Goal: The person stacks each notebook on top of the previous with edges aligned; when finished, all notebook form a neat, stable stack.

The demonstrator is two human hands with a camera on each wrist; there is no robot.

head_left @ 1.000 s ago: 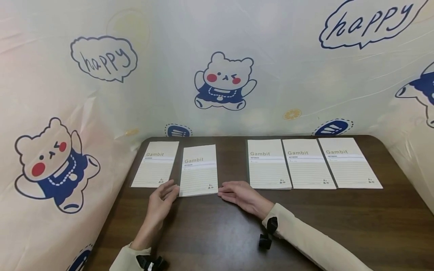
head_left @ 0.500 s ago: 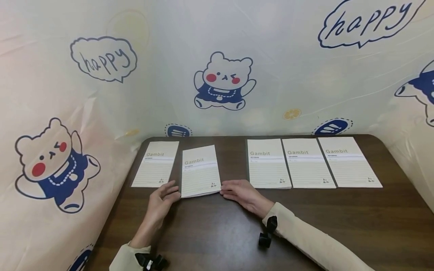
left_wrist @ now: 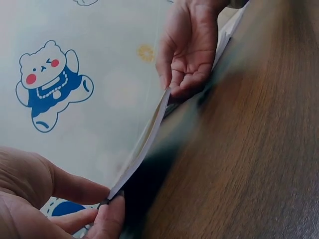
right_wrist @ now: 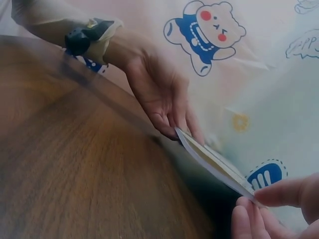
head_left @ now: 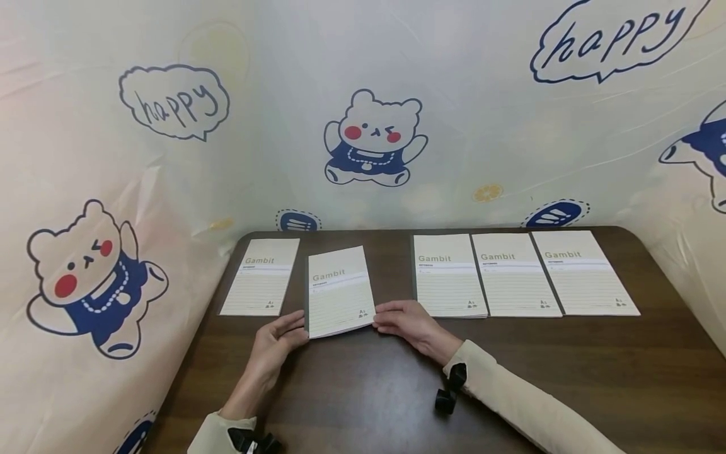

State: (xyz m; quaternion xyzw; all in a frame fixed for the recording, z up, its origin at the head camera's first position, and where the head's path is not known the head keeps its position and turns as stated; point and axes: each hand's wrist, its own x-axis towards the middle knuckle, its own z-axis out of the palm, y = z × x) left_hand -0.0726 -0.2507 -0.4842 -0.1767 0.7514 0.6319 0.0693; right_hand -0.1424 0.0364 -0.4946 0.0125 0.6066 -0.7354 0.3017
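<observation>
A white Gambit notebook (head_left: 341, 293) is held between two hands, a little tilted, its near edge raised off the dark table. My left hand (head_left: 271, 350) pinches its near left corner; thumb and fingers meet on the edge in the left wrist view. At the near right corner my right hand (head_left: 414, 329) pinches the cover between thumb and fingertips (right_wrist: 247, 211). Seen end-on in the right wrist view, the notebook (right_wrist: 214, 167) bows slightly and its pages part a little. Another Gambit notebook (head_left: 258, 280) lies flat just left of the held one.
Three more notebooks lie side by side to the right: one notebook (head_left: 448, 277) beyond my right hand, a middle notebook (head_left: 513, 277), and an end notebook (head_left: 584, 274). The wooden table (head_left: 363, 403) meets a printed curtain (head_left: 272, 126) at its back and sides.
The held notebook has shifted slightly right and toward me, turned a little, and its near edge has risen. Both hands have moved along with it, fingers at its corners.
</observation>
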